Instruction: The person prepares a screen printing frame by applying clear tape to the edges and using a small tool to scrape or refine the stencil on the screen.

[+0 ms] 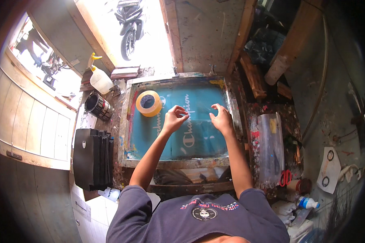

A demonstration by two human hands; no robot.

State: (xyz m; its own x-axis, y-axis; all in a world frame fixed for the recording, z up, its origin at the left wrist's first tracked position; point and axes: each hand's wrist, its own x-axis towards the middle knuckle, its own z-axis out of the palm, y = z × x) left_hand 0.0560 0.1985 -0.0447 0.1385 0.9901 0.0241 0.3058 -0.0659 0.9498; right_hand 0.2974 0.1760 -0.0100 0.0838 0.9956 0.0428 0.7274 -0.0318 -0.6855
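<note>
A screen-printing frame (pixel 178 163) with blue-green mesh (pixel 150 139) and pale lettering lies in front of me. Above the middle of the mesh, my left hand (pixel 174 120) has thumb and fingers pinched together. My right hand (pixel 222 119) is held a short way to its right, also in a pinch. Between them runs a faint, see-through strip of clear tape (pixel 199 120); its edges are hard to make out. To the left of my left hand, a roll of yellowish packing tape (pixel 142 108) rests on the mesh.
At left stand a spray bottle (pixel 101 80), a dark paint-stained can (pixel 98 106) and a stack of black sheets (pixel 89 158). On the right are a clear plastic roll (pixel 270 150) and red-handled scissors (pixel 285 177). Two metal clamps (pixel 175 72) are at the frame's far edge.
</note>
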